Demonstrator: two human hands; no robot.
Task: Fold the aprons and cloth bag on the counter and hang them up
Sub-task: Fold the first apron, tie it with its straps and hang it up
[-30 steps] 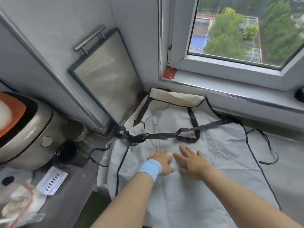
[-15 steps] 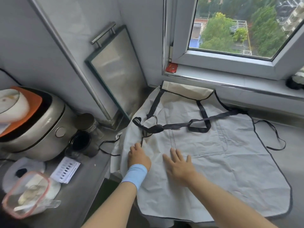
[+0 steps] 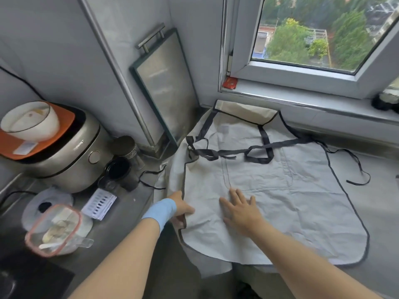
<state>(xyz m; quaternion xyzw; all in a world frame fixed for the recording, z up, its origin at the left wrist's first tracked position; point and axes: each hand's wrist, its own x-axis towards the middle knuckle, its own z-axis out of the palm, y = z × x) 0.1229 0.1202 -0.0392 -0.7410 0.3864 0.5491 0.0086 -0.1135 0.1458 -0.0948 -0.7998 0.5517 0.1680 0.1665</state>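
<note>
A pale grey apron [image 3: 291, 203] with black trim lies spread flat on the counter under the window, its front pocket facing up. Its black neck strap and ties [image 3: 254, 151] cross the upper part, and one tie trails off to the right. More pale cloth shows beneath it along the left and bottom edges. My left hand [image 3: 182, 209], with a blue wristband, pinches the apron's left edge. My right hand [image 3: 239, 207] lies flat with fingers spread on the cloth just right of it.
A rice cooker [image 3: 64, 156] with an orange lid and a white bowl stands at the left. Dark jars [image 3: 121, 167], a card and a plastic container [image 3: 56, 229] sit near it. A metal tray [image 3: 164, 89] leans against the wall. The window sill [image 3: 313, 102] runs behind.
My left hand slid left from the apron's middle to its left edge and took hold of it. My right hand stayed flat on the cloth, shifting slightly.
</note>
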